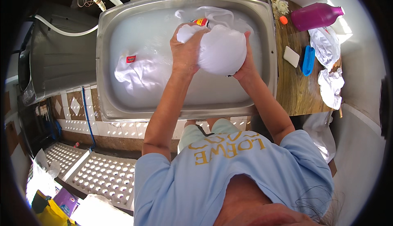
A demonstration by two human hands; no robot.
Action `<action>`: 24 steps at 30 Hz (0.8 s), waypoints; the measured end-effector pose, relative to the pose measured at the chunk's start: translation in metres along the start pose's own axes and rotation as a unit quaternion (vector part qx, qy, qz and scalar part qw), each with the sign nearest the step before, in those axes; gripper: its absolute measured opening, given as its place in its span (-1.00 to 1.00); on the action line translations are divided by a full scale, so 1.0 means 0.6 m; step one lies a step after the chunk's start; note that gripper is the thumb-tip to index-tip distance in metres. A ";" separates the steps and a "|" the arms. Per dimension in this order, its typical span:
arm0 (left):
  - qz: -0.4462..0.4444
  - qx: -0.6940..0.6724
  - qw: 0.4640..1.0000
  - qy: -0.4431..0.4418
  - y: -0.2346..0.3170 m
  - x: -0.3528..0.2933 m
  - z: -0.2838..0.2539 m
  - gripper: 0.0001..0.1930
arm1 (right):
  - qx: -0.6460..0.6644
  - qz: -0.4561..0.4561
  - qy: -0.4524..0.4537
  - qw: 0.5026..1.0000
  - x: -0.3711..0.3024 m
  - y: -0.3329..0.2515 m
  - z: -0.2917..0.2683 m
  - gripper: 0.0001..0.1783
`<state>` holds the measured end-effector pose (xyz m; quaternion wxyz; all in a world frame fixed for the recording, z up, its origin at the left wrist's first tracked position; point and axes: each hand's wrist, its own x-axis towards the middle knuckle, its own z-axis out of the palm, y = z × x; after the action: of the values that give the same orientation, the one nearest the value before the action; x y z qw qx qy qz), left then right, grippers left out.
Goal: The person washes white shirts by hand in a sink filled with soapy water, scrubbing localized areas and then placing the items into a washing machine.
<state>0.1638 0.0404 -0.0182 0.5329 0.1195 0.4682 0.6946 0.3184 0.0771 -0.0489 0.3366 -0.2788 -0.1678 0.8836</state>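
Over the basin of cloudy water I hold a wet white garment (223, 49), its cloth puffed into a smooth round bulge. My left hand (186, 50) is closed round a bunched part of it. On the bulge's other side, my right hand (245, 62) cups the cloth, thumb pointing up and most fingers hidden behind it. Beyond my hands, more white cloth trails into the water near a red and yellow label (201, 22). Another white garment (137, 72) with a red tag floats at the basin's left.
The metal basin (186, 114) has a raised rim. On the wooden board (292, 97) at right lie a purple bottle (315, 17), an orange cap (283, 20), a white soap bar (291, 56), a blue brush (308, 61) and white cloths (330, 87). A white hose (65, 32) reaches the basin's left rim.
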 end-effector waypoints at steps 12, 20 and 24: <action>0.537 0.519 0.632 -0.209 0.027 -0.083 0.084 -0.69 | -0.179 0.161 -0.153 0.958 0.051 -0.059 -0.008 -0.52; 0.539 0.514 0.594 -0.306 0.000 -0.096 0.095 -0.85 | -0.694 0.046 -0.482 0.533 0.114 -0.116 0.045 -0.71; 0.565 0.529 0.546 -0.321 -0.031 -0.081 0.095 -0.90 | -0.701 -0.084 -0.530 0.471 0.127 -0.111 0.055 -0.79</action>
<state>0.2332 0.0286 0.0138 -0.0142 0.8344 0.3847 0.3945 0.2847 0.1736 -0.0194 -0.0518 0.1151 -0.8998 0.4177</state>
